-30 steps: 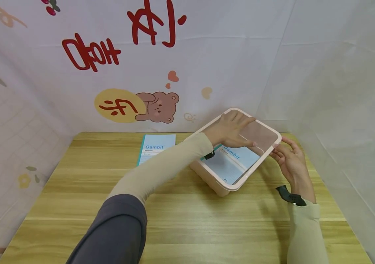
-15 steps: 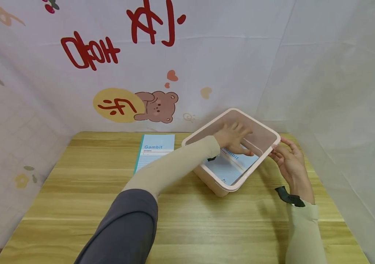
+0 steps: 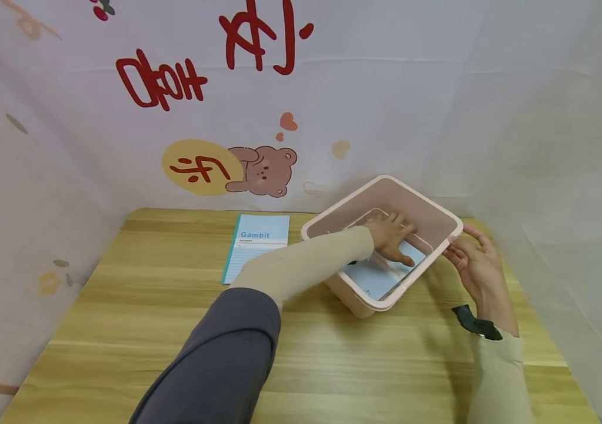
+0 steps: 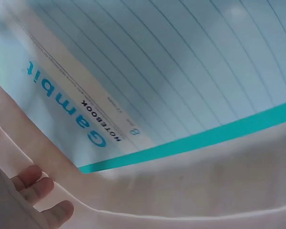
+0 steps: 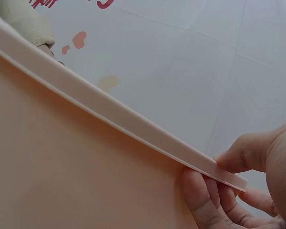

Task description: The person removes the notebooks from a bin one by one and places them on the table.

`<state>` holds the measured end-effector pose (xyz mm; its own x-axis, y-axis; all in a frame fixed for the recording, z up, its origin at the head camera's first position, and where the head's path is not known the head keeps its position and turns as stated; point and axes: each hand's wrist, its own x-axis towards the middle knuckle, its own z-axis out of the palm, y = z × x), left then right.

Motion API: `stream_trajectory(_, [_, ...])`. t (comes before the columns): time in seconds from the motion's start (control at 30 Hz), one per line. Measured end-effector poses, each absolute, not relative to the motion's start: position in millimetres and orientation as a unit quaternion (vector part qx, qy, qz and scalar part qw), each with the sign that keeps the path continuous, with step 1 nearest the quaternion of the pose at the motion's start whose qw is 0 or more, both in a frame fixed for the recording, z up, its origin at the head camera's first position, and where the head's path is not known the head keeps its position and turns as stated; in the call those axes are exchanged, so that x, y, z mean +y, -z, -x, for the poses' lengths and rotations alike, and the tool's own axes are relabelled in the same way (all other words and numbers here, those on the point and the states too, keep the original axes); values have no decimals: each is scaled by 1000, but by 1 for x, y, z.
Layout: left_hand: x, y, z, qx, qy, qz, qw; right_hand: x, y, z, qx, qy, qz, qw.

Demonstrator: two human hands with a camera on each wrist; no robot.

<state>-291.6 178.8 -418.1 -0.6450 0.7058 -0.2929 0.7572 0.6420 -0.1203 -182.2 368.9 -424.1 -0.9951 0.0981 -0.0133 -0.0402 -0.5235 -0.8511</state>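
A pale pink plastic storage bin (image 3: pixel 421 207) stands tilted at the back right of the table. Inside it lies a light blue notebook (image 3: pixel 372 281), lettered "Gambit" with a teal spine strip in the left wrist view. My left hand (image 3: pixel 392 237) reaches down into the bin with fingers spread, over the notebook; whether it touches the bottom or the wall, I cannot tell. At the bin's right corner, my right hand (image 3: pixel 478 264) pinches the rim (image 5: pixel 109 109), thumb on top and fingers beneath, as the right wrist view shows.
Left of the bin, a second light blue "Gambit" notebook (image 3: pixel 258 238) lies on the wooden table (image 3: pixel 173 318), partly covered by my left sleeve. A white printed cloth (image 3: pixel 375 88) hangs behind the table, and pale cloth stands along both sides.
My left hand has moved down and deeper into the bin, fingers spread. The right hand keeps its grip on the rim. The whole view has shifted slightly.
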Motion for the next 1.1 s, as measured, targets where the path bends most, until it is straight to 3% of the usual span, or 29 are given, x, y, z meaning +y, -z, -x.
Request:
stream_trajectory(0.1, [184,421,288,898,124,-409,105,371,424,181,-481,-876,28,40])
stream_trajectory(0.4, [181,422,281,896,136,-392,160,370,423,183,-484,-874,23,40])
stream_trajectory(1.1, [185,431,285,897,132,-385,174,372,424,182,-481,-875,24,45])
